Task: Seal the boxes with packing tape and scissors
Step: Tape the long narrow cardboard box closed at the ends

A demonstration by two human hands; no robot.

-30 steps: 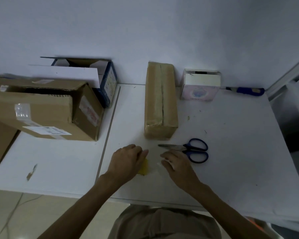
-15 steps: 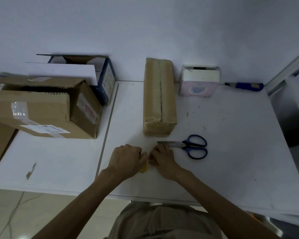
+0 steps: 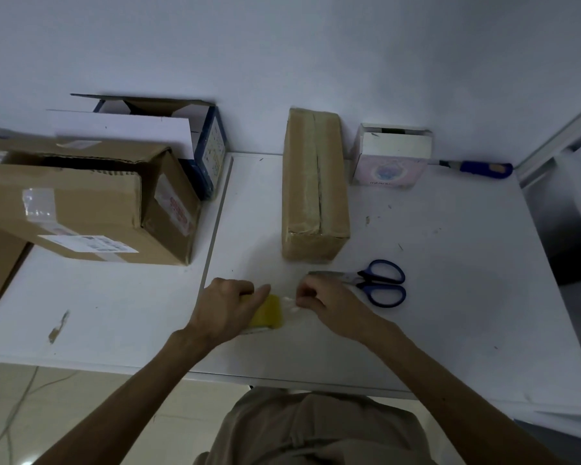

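Yellow roll of packing tape point(image 3: 268, 313) is gripped by the curled fingers of the left hand point(image 3: 225, 307) at the near middle of a white table point(image 3: 433, 323). A short clear strip of tape point(image 3: 288, 303), stretched from the roll, is pinched by the curled fingertips of the right hand point(image 3: 329, 305) just beside it. Blue-handled scissors point(image 3: 373, 283) are laid flat just beyond and right of that hand, blades closed and pointed left. Past the hands, a long brown box point(image 3: 312, 186) is set lengthwise, with a seam along its top. At the left, a large cardboard box point(image 3: 81, 203) is seen partly open, with a blue-and-white box point(image 3: 210, 152) stood open behind it. A small white box point(image 3: 393, 156) and a blue-handled tool point(image 3: 480, 169) are placed by the far wall.
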